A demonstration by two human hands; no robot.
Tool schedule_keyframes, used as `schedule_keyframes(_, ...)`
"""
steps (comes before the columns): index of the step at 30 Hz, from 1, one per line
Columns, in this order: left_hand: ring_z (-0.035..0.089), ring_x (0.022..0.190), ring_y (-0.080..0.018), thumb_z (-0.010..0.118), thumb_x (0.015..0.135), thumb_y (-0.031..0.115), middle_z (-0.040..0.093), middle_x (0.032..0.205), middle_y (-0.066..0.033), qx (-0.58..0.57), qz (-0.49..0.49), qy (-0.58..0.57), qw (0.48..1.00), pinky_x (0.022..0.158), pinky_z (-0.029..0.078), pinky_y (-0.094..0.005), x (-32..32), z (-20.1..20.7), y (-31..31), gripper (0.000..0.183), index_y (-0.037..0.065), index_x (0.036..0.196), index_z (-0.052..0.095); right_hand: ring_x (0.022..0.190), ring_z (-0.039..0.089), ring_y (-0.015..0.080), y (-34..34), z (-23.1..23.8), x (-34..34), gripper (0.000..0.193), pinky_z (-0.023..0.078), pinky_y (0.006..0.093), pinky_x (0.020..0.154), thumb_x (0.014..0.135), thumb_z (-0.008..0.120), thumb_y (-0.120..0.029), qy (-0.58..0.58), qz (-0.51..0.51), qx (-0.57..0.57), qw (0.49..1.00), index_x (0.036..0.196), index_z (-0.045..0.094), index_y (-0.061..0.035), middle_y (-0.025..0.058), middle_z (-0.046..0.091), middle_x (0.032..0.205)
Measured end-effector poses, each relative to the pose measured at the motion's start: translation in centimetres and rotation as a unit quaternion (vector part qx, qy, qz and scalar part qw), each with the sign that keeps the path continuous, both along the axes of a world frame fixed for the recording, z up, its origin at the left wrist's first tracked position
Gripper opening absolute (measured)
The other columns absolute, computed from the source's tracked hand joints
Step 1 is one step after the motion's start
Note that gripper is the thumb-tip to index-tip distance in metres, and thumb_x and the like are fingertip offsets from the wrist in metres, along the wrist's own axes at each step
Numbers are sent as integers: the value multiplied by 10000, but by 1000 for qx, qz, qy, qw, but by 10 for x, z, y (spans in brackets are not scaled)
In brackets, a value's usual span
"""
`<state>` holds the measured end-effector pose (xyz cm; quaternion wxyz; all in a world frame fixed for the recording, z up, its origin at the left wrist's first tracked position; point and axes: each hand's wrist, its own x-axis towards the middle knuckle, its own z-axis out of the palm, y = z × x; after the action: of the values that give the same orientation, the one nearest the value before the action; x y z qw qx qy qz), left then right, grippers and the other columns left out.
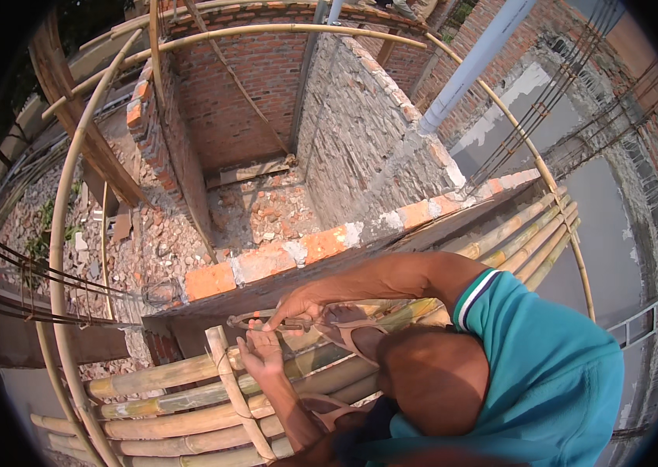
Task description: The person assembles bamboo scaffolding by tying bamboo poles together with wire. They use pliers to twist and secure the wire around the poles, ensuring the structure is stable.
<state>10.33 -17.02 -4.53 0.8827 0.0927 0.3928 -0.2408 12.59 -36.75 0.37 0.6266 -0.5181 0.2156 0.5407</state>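
My right hand (294, 307) reaches in from the right, its fingers closed around a rusty metal tool with two thin arms, which looks like pincers (237, 320). Just below it, my left hand (264, 356) is turned palm up with its fingers stretched toward the tool. The fingertips come close to the tool; whether they touch it I cannot tell. Both hands are over bamboo poles (181, 401), beside my sandalled foot (352, 323). A short upright bamboo piece (237, 389) is tied across the poles left of my left hand.
A low brick wall (266, 261) runs just beyond my hands, with a rubble-floored pit (266, 206) behind it. Bent bamboo poles (60, 233) frame the left. Thin steel rods (41, 268) stick out at left. A grey pipe (473, 66) rises at the upper right.
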Motion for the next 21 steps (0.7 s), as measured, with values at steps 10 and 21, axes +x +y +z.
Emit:
schedule_keyframes(10, 553, 1193, -251, 582, 1046, 458, 556, 1342, -141, 188, 42, -259, 946, 829, 562, -416, -29, 51, -24, 538, 42, 1364, 456, 878, 686, 430, 11, 53, -51, 369, 520, 512, 768, 991, 610, -333, -552, 206, -343, 731, 1163, 635, -7, 253, 698, 898)
schedule_keyframes(21, 663, 722, -174, 498, 1095, 282, 691, 965, -153, 402, 89, -314, 856, 658, 568, -301, -10, 119, 15, 298, -12, 1137, 522, 1126, 605, 218, 35, 93, -49, 607, 469, 381, 996, 1047, 511, -564, -452, 8, 14, 892, 1334, 617, -40, 108, 681, 1148)
